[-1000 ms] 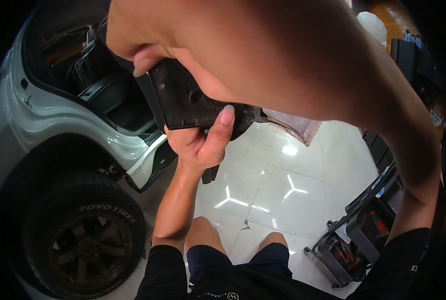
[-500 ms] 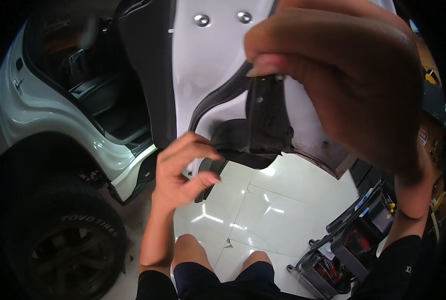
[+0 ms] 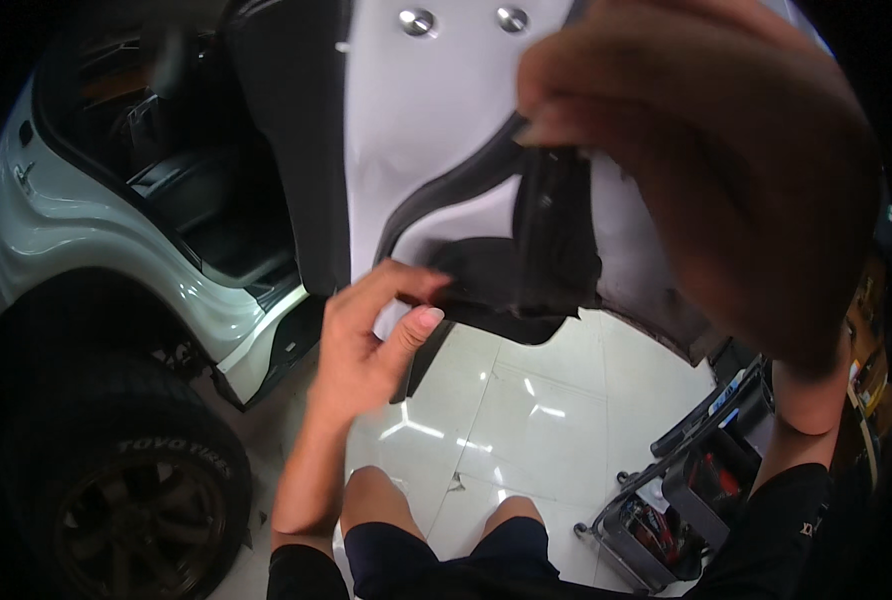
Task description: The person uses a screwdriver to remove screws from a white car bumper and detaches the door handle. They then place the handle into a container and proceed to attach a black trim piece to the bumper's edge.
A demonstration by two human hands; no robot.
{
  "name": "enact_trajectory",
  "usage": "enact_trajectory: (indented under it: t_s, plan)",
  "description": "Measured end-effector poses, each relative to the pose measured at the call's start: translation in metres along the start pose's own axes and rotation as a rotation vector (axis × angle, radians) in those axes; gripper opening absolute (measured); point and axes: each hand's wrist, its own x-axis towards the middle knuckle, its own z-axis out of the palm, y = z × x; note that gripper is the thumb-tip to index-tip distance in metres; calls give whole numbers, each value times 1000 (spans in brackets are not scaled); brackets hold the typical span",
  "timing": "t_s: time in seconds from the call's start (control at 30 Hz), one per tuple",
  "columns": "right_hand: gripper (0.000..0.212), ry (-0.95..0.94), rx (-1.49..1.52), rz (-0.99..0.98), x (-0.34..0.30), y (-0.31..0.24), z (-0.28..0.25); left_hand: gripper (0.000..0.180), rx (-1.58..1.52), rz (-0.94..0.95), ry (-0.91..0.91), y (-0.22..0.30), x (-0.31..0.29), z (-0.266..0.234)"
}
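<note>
A white car door (image 3: 426, 110) stands ajar in front of me, its edge carrying two round bolts. Up close at the upper right, my right hand (image 3: 696, 150) is closed, with the thumb pinching the top of a wide black trim strip (image 3: 556, 230). The strip hangs down over the lower door, and its surface looks flat and dark. My left hand (image 3: 361, 345) is beside the door's lower edge, near the strip's bottom left. Its thumb and curled fingers are apart, with a gap between them. A curved black door seal (image 3: 446, 195) runs down toward it.
To the left are the white car body (image 3: 156, 280), a dark seat (image 3: 186, 190) in the doorway and a large tire (image 3: 136, 490). A grey tool cart (image 3: 656, 530) with open drawers stands at the lower right on the glossy tiled floor (image 3: 526, 420).
My left thumb and fingers have drawn nearer each other beside the door's lower edge. My right hand has shifted slightly right in view, with the strip still pinched.
</note>
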Motion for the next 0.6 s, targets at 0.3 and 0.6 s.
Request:
enact_trajectory:
  t_s: [0.3, 0.6]
  plan:
    - [43, 167, 65, 61, -29, 12, 7, 20, 224, 30, -44, 6, -2, 8]
    - [46, 423, 215, 169, -80, 1, 35, 19, 9, -250, 217, -58, -55, 31]
